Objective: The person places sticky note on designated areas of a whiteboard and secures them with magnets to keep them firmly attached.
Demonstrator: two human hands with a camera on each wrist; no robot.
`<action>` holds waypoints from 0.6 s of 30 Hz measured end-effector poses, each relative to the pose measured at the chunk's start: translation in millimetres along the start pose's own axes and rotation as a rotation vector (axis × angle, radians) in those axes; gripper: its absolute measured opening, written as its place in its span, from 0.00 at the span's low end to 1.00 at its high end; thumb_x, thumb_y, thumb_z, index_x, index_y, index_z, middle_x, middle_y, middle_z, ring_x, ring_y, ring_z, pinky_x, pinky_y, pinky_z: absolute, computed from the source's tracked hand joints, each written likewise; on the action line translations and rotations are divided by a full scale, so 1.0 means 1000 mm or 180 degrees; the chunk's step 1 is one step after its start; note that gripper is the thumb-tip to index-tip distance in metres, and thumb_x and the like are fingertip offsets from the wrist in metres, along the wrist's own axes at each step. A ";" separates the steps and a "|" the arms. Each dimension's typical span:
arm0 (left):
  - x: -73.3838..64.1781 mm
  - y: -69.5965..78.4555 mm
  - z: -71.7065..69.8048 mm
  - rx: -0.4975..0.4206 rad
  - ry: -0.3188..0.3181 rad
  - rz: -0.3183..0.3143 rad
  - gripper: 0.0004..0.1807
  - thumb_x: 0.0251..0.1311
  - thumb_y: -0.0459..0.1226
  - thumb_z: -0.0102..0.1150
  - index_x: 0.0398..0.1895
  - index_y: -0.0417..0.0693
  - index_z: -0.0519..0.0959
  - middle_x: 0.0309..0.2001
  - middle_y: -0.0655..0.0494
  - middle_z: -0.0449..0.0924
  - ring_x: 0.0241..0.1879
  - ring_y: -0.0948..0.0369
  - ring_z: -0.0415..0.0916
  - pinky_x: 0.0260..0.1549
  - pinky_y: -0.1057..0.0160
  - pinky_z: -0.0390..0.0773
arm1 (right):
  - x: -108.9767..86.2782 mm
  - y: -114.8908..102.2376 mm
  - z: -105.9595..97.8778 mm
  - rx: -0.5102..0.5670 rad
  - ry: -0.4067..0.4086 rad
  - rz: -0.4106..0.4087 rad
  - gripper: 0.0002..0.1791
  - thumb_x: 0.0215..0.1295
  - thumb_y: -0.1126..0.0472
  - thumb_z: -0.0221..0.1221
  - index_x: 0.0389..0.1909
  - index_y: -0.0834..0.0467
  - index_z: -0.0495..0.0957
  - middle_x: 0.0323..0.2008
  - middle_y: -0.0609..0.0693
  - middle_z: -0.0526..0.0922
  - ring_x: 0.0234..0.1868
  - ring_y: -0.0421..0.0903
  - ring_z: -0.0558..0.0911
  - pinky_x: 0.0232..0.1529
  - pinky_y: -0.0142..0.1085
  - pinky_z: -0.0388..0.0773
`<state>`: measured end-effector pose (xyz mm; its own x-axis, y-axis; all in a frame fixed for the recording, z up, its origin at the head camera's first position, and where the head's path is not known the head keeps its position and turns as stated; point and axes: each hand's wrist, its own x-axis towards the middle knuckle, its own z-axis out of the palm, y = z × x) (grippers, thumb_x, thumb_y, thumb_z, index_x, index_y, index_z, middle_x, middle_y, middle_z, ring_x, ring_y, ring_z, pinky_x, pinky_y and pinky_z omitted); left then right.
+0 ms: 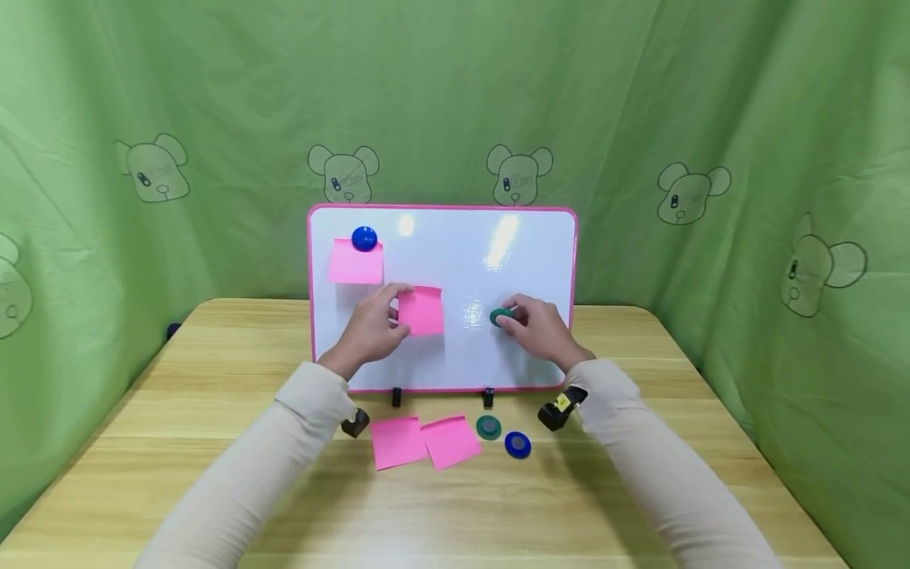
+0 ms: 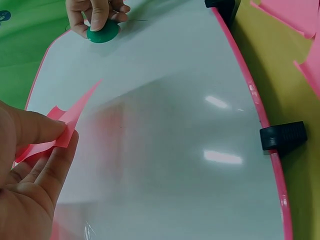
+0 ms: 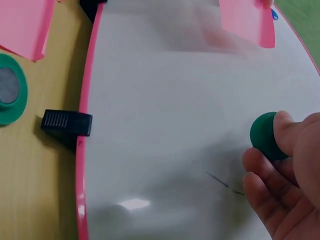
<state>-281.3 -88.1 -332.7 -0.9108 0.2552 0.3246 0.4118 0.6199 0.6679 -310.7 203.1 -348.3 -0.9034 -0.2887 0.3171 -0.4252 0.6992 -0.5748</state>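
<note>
A small whiteboard with a pink frame stands upright on the table. My left hand pinches a pink sticky note between thumb and fingers in front of the board; in the left wrist view this note is bent and stands off the surface. My right hand pinches a round green magnet before the right half of the board. The right wrist view shows the thumb on the magnet's domed side. At the board's upper left, a blue magnet overlaps another pink note.
On the wooden table before the board lie two pink notes, a green magnet and a blue magnet, both magnets with grey discs facing up. Black feet hold the board's lower edge. Green curtain surrounds the table.
</note>
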 end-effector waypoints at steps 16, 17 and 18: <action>0.022 0.011 0.003 0.0036 0.0166 0.0076 0.24 0.56 0.28 0.62 0.57 0.44 0.72 0.52 0.48 0.73 0.41 0.55 0.77 0.37 0.60 0.81 | 0.027 -0.016 0.001 -0.0044 0.0197 0.0009 0.10 0.66 0.58 0.62 0.42 0.59 0.81 0.33 0.53 0.81 0.33 0.48 0.76 0.33 0.38 0.74; 0.023 0.012 0.004 0.0022 0.0164 0.0049 0.22 0.57 0.28 0.62 0.56 0.45 0.73 0.50 0.49 0.73 0.41 0.55 0.77 0.36 0.60 0.81 | 0.028 -0.017 0.002 -0.0042 0.0203 0.0000 0.10 0.66 0.57 0.62 0.42 0.59 0.81 0.33 0.53 0.81 0.34 0.48 0.76 0.33 0.38 0.73; 0.024 0.013 0.004 0.0010 0.0166 0.0020 0.21 0.57 0.28 0.61 0.54 0.45 0.73 0.48 0.49 0.73 0.41 0.55 0.77 0.35 0.60 0.81 | 0.030 -0.019 0.002 -0.0038 0.0213 -0.0004 0.10 0.65 0.57 0.62 0.42 0.59 0.81 0.33 0.53 0.81 0.34 0.48 0.76 0.33 0.38 0.73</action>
<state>-297.8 -70.7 -318.8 -0.9053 0.2203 0.3633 0.4174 0.6207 0.6637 -329.7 179.9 -329.5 -0.8969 -0.2454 0.3679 -0.4253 0.7066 -0.5656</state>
